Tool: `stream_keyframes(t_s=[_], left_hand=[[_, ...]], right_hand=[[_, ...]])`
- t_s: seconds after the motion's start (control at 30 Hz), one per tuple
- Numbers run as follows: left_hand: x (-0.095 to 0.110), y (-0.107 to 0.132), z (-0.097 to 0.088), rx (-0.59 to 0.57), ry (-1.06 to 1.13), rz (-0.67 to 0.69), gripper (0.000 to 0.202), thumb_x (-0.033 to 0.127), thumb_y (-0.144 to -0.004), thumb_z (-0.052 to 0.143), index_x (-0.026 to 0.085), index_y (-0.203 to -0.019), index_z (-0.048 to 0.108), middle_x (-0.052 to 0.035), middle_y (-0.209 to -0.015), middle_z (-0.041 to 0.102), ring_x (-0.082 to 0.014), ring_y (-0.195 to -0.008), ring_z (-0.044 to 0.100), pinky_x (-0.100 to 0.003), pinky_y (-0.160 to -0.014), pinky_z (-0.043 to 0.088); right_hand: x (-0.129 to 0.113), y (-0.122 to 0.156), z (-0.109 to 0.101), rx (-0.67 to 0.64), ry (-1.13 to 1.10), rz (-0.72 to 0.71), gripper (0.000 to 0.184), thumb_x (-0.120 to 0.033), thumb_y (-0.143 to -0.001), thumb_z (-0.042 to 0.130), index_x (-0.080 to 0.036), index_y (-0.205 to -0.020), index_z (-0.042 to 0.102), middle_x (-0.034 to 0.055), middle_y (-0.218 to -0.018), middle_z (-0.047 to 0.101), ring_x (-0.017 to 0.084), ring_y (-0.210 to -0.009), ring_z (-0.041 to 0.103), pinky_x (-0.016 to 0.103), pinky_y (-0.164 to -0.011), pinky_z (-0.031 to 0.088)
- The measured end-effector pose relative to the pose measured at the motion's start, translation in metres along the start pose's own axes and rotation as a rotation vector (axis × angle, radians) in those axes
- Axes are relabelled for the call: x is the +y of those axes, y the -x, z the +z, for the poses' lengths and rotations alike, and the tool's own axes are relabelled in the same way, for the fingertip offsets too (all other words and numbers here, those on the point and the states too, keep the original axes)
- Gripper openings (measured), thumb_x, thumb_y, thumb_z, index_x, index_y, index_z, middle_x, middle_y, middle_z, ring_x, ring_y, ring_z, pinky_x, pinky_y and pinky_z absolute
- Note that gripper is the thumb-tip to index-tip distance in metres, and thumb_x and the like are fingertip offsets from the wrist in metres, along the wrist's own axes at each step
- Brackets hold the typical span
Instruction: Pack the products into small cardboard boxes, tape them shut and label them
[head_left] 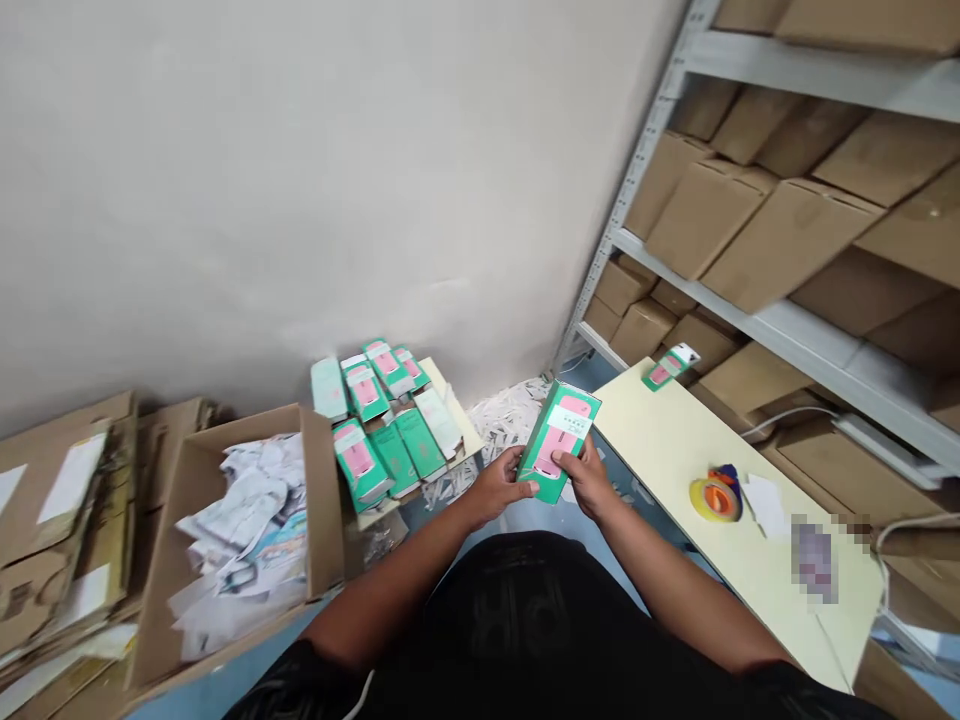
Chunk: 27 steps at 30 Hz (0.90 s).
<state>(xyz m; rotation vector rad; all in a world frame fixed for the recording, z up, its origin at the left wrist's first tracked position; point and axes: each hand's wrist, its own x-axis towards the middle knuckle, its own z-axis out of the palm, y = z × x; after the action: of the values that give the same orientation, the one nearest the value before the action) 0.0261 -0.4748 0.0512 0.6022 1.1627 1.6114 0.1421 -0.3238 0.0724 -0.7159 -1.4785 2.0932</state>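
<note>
Between my two hands is a green box [549,465] with a pink picture and a white label across its front, tilted to the right. My left hand [499,490] grips its lower left side, thumb on the front. My right hand [587,478] holds the right side, its thumb pressed on the pink picture. To the left, several similar green boxes [424,445] lie on a small pale table [466,430]; some lie with the pink picture up, others show plain green or white sides. Another green box [666,368] lies at the far end of the table on the right.
A pale table [637,430] on the right bears a tape roll [712,498], white paper and a blurred item. Metal shelves [750,300] with cardboard boxes stand behind it. At left, an open carton [322,510] holds crumpled paper, beside flattened cardboard [67,560]. Paper strips [510,415] litter the floor.
</note>
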Motion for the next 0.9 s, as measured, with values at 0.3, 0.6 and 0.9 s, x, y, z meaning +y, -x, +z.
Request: stream_keyframes(t_s=[0.3, 0.6, 0.9], left_hand=[[-0.047, -0.118, 0.113, -0.088, -0.142, -0.17, 0.074, 0.038, -0.062, 0.094, 0.018, -0.125, 0.06, -0.0094, -0.121, 0.07, -0.0248, -0.104, 0.069, -0.035, -0.087, 0.056], [-0.062, -0.191, 0.203, -0.162, -0.362, -0.43, 0.064, 0.07, -0.078, 0.072, 0.014, -0.109, 0.062, -0.0096, -0.085, 0.073, -0.0183, -0.066, 0.068, -0.029, -0.058, 0.053], [-0.049, -0.22, 0.212, -0.341, -0.394, -0.45, 0.068, 0.071, -0.082, 0.068, 0.016, -0.122, 0.062, -0.0108, -0.1, 0.072, -0.0223, -0.088, 0.07, -0.033, -0.074, 0.054]], right_hand=[[-0.055, -0.021, -0.186, 0.237, -0.106, 0.022, 0.063, -0.05, -0.073, 0.083, -0.032, -0.127, 0.058, 0.0026, -0.125, 0.069, 0.027, -0.112, 0.065, 0.038, -0.088, 0.055], [-0.048, -0.049, -0.303, 0.478, -0.27, 0.266, 0.043, -0.053, -0.075, 0.076, -0.029, -0.106, 0.057, -0.0022, -0.097, 0.071, 0.021, -0.09, 0.068, 0.03, -0.07, 0.055], [-0.05, -0.049, -0.332, 0.569, -0.258, 0.199, 0.042, -0.053, -0.073, 0.078, -0.028, -0.101, 0.058, -0.0002, -0.097, 0.073, 0.021, -0.086, 0.07, 0.031, -0.068, 0.057]])
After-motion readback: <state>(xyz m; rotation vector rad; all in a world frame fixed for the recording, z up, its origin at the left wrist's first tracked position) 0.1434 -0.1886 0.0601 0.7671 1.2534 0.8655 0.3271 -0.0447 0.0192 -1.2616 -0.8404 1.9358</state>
